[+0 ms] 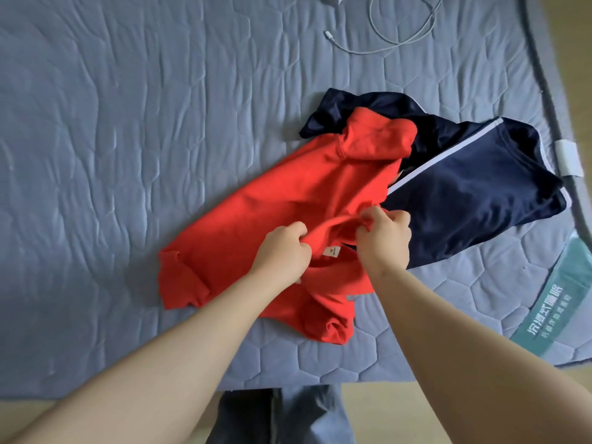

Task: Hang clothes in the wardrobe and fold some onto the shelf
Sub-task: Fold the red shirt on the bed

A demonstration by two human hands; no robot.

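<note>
Head view is showing the left hand (282, 245) and right hand (384, 235) gripping the neckline of the orange-red fleece sweatshirt (272, 200) lying on the quilted grey bed (128, 123); lifting both sides evenly is looking wisest.

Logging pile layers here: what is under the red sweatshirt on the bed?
The red long-sleeved sweatshirt lies partly over a navy garment with white stripes, otherwise on the grey-blue quilted mattress cover. How far the navy cloth reaches beneath is covered.
</note>
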